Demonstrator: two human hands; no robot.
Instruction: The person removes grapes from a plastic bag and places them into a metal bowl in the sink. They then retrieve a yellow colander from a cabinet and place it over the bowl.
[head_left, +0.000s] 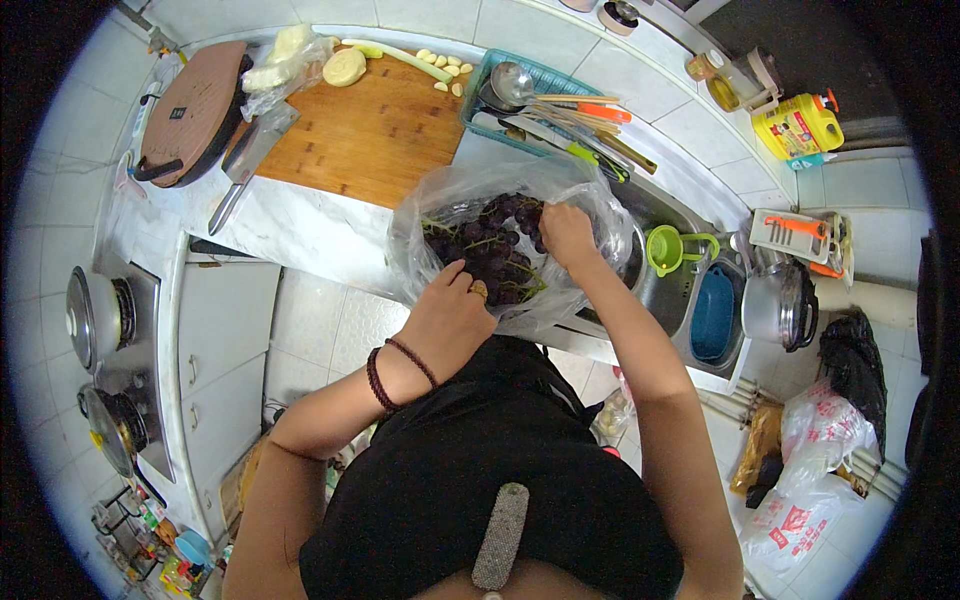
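Dark purple grapes (491, 244) on green stems lie inside a clear plastic bag (420, 202) that stands wide open before me. My right hand (568, 232) reaches into the bag from the right and is closed at the edge of the bunch, its fingertips hidden. Across the near rim of the bag lies my left hand (450, 319), with curled fingers touching the grapes. Whether it grips bag or fruit is hidden under the palm. A ring and dark bead bracelets are on this hand and wrist.
A cleaver (251, 161) lies beside a wooden cutting board (367, 135) holding garlic cloves (442, 61). Behind the bag, a teal basket (487, 71) carries utensils. The sink (660, 289) at right holds a green strainer (664, 250) and a blue basin (711, 311).
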